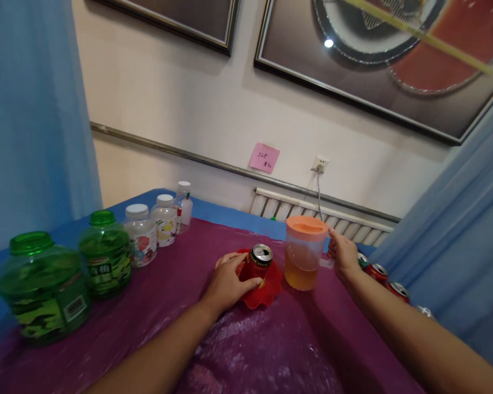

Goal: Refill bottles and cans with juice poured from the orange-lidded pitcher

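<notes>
A drink can [261, 262] with a dark red body and an opened silver top stands upright on a red scalloped mat [263, 298]. My left hand [230, 279] is closed around the can's left side, thumb in front. Right of it is a clear plastic pitcher [301, 265] with an orange lid and amber liquid in its lower part. My right hand [342, 250] grips the pitcher's handle on the right side; the fingers partly hide the handle. The pitcher is close to upright, and no liquid is coming out of it.
Two green-lidded jars [104, 254] and several white-capped clear bottles [141, 238] line the left of the purple table cover [160, 317]. Several cans [378, 272] stand at right, partly behind my right forearm. A radiator [279, 203] and wall are behind; blue curtains [28, 109] hang at both sides.
</notes>
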A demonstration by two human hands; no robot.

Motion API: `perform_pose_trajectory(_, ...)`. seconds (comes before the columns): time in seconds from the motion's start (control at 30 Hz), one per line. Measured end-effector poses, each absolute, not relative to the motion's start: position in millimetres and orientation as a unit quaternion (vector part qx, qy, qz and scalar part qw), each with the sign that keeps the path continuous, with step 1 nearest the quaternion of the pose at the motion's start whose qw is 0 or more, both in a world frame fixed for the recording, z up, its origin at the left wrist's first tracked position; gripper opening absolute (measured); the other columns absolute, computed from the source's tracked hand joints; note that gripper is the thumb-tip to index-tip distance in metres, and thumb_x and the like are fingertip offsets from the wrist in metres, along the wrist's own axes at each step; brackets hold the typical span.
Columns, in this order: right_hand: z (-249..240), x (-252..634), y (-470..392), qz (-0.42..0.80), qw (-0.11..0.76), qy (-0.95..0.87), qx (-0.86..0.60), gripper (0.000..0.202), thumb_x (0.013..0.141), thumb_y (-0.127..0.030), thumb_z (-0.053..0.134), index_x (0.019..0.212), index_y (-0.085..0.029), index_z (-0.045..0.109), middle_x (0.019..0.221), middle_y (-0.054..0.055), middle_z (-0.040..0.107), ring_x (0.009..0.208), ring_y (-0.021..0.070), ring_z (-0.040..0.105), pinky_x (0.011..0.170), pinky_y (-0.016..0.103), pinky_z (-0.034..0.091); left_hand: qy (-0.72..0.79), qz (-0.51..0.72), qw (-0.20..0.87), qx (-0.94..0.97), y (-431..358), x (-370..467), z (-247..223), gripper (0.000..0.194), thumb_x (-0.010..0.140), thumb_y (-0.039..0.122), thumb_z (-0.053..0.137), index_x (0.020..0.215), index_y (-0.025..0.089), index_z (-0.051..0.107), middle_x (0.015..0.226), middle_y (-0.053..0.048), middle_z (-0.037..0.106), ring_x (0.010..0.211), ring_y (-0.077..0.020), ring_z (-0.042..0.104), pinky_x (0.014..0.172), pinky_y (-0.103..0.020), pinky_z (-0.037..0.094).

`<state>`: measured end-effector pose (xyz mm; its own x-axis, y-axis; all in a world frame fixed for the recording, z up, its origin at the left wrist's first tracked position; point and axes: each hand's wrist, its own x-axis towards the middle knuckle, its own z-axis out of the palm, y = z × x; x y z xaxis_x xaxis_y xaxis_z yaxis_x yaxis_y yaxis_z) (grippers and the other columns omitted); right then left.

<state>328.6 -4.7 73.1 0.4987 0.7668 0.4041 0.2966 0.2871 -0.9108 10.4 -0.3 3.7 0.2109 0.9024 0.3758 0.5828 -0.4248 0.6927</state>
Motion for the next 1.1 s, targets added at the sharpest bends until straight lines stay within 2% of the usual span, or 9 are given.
perform_pose_trajectory(0.23, 38, 333, -1, 0.187, 0.714, -0.375, -0.561, 0.055, 0.074, -0.071, 0.066, 0.058, -0.026, 0.038, 0.047, -0.010, 0.032, 0.042, 0.0099, 0.032, 0.041, 0.025, 0.029, 0.501, 0.409, 0.211, 0.733, 3, 10, 3, 0.067, 0.065, 0.044, 0.085, 0.128, 0.025, 0.069, 0.128, -0.010, 0.068, 0.120, -0.0321, 0.061, 0.108, -0.046, 0.046)
perform_pose_trajectory(0.33, 30, 342, -9, 0.181, 0.716, -0.361, -0.570, 0.053, 0.074, -0.070, 0.067, 0.060, -0.024, 0.046, 0.052, -0.007, 0.041, 0.046, 0.0114, 0.039, 0.045, 0.026, 0.033, 0.506, 0.404, 0.205, 0.734, 2, 11, 5, 0.068, 0.064, 0.044, 0.085, 0.128, 0.025, 0.069, 0.129, -0.009, 0.069, 0.121, -0.0331, 0.061, 0.108, -0.048, 0.046)
perform_pose_trajectory(0.43, 21, 350, -17, 0.158, 0.713, -0.351, -0.586, 0.051, 0.075, -0.071, 0.066, 0.069, -0.021, 0.056, 0.064, -0.001, 0.056, 0.058, 0.0163, 0.053, 0.056, 0.030, 0.045, 0.511, 0.392, 0.205, 0.737, 2, 11, 7, 0.069, 0.064, 0.045, 0.085, 0.128, 0.026, 0.069, 0.130, -0.010, 0.069, 0.122, -0.0337, 0.060, 0.109, -0.049, 0.045)
perform_pose_trajectory(0.53, 12, 351, -25, 0.109, 0.721, -0.331, -0.599, 0.050, 0.078, -0.069, 0.064, 0.087, -0.020, 0.061, 0.085, 0.005, 0.065, 0.082, 0.0238, 0.063, 0.075, 0.037, 0.051, 0.514, 0.392, 0.204, 0.735, 5, 11, 8, 0.068, 0.064, 0.045, 0.085, 0.126, 0.025, 0.069, 0.129, -0.010, 0.069, 0.121, -0.0341, 0.061, 0.109, -0.050, 0.045)
perform_pose_trajectory(0.6, 6, 344, -33, 0.069, 0.731, -0.316, -0.601, 0.049, 0.080, -0.064, 0.064, 0.103, -0.021, 0.059, 0.106, 0.008, 0.065, 0.102, 0.0269, 0.062, 0.089, 0.040, 0.050, 0.520, 0.398, 0.203, 0.728, 7, 10, 8, 0.068, 0.062, 0.046, 0.085, 0.125, 0.024, 0.070, 0.127, -0.010, 0.070, 0.120, -0.0343, 0.062, 0.108, -0.050, 0.046)
perform_pose_trajectory(0.7, -1, 318, -54, 0.017, 0.742, -0.340, -0.577, 0.049, 0.083, -0.052, 0.066, 0.120, -0.025, 0.053, 0.133, 0.011, 0.054, 0.128, 0.0284, 0.050, 0.107, 0.043, 0.041, 0.529, 0.400, 0.197, 0.722, 9, 10, 8, 0.068, 0.061, 0.048, 0.085, 0.122, 0.022, 0.071, 0.125, -0.011, 0.071, 0.118, -0.0352, 0.063, 0.106, -0.051, 0.048)
perform_pose_trajectory(0.83, -7, 267, -88, 0.061, 0.701, -0.485, -0.519, 0.035, 0.088, -0.035, 0.066, 0.121, -0.026, 0.058, 0.136, 0.012, 0.055, 0.134, 0.0310, 0.048, 0.113, 0.051, 0.036, 0.520, 0.397, 0.185, 0.733, 7, 10, 10, 0.067, 0.061, 0.049, 0.085, 0.120, 0.021, 0.072, 0.123, -0.012, 0.071, 0.117, -0.0356, 0.064, 0.106, -0.051, 0.049)
perform_pose_trajectory(0.93, -10, 237, -101, 0.159, 0.637, -0.557, -0.509, 0.045, 0.086, -0.031, 0.070, 0.130, -0.032, 0.060, 0.139, 0.010, 0.058, 0.134, 0.0322, 0.050, 0.115, 0.054, 0.036, 0.500, 0.400, 0.170, 0.749, 4, 11, 12, 0.065, 0.062, 0.050, 0.084, 0.119, 0.021, 0.072, 0.121, -0.012, 0.071, 0.116, -0.0348, 0.064, 0.106, -0.051, 0.049)
perform_pose_trajectory(1.1, -6, 208, -82, 0.243, 0.588, -0.561, -0.530, 0.077, 0.072, -0.037, 0.083, 0.143, -0.037, 0.052, 0.146, 0.006, 0.058, 0.137, 0.0377, 0.048, 0.116, 0.058, 0.034, 0.453, 0.409, 0.166, 0.775, 2, 12, 13, 0.065, 0.064, 0.058, 0.081, 0.118, 0.024, 0.071, 0.119, -0.010, 0.071, 0.115, -0.0335, 0.065, 0.104, -0.049, 0.052)
